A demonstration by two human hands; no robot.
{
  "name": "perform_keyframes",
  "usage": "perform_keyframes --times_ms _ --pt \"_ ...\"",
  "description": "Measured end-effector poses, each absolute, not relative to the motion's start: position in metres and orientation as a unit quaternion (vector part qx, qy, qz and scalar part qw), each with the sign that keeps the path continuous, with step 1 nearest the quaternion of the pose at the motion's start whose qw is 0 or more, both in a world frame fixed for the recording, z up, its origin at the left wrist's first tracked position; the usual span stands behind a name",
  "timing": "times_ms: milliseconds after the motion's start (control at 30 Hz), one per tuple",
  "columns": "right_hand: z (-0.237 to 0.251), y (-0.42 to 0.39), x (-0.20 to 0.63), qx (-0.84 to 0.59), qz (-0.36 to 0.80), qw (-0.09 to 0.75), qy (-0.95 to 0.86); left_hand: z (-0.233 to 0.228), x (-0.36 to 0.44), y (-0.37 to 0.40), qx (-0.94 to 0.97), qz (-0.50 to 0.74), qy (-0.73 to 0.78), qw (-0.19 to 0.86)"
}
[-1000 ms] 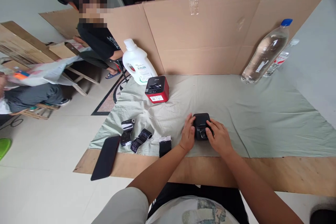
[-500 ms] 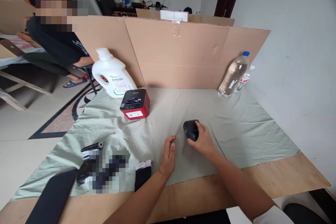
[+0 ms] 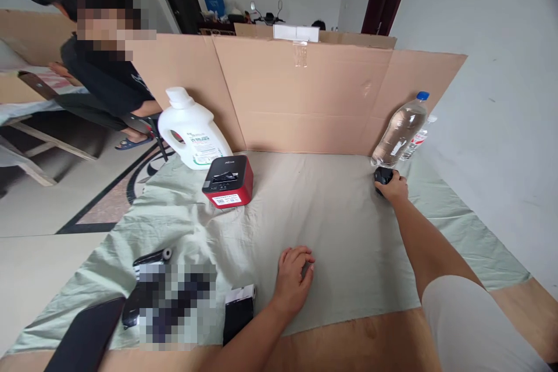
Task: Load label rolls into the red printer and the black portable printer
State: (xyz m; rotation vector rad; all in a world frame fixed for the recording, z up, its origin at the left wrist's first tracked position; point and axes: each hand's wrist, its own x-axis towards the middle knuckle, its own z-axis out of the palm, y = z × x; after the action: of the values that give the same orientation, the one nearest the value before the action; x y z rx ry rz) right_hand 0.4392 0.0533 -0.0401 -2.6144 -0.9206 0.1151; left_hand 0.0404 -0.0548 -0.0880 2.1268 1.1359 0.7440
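My right hand is closed on a small black boxy object, whose exact kind I cannot make out. It is at the far right of the cloth, just in front of a large clear bottle with a blue cap. My left hand rests on the cloth near the front with loosely curved fingers; a gap shows between thumb and forefinger, with nothing visible in it. Left of that wrist lies a black packet with a white end. Farther back sits a red box with a black top.
A white detergent jug leans against the cardboard screen. A smaller clear bottle stands behind the large one. Black wrapped items and a dark flat object lie front left. Another person sits beyond, at left.
My right hand has carried the black object from mid-cloth to the back right, close to the bottles. My left hand has turned palm down, lowered and curled its fingers. The view has shifted slightly.
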Motion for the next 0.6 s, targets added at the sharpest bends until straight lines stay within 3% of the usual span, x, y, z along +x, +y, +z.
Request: perform_keyframes --times_ms 167,300,400,500,533,600 --pt "-0.045 0.054 0.422 -0.926 -0.04 0.108 -0.361 -0.058 0.029 -0.077 0.855 0.11 0.391 0.323" --pt "-0.041 0.076 0.365 -0.833 -0.114 0.123 -0.527 -0.03 -0.005 -0.063 0.824 0.054 0.311 0.47" --pt "-0.036 0.098 0.29 -0.759 -0.011 0.185 -0.624 -0.019 -0.043 -0.005 0.701 0.247 0.43 0.512" --pt "-0.037 0.114 0.205 -0.666 0.132 0.26 -0.686 -0.019 -0.087 0.072 0.521 0.511 0.603 0.323" --pt "-0.038 0.118 0.177 -0.64 0.18 0.282 -0.692 -0.022 -0.1 0.095 0.46 0.555 0.638 0.271" --pt "-0.043 0.123 0.128 -0.594 0.272 0.32 -0.686 -0.029 -0.121 0.132 0.411 0.579 0.65 0.271"
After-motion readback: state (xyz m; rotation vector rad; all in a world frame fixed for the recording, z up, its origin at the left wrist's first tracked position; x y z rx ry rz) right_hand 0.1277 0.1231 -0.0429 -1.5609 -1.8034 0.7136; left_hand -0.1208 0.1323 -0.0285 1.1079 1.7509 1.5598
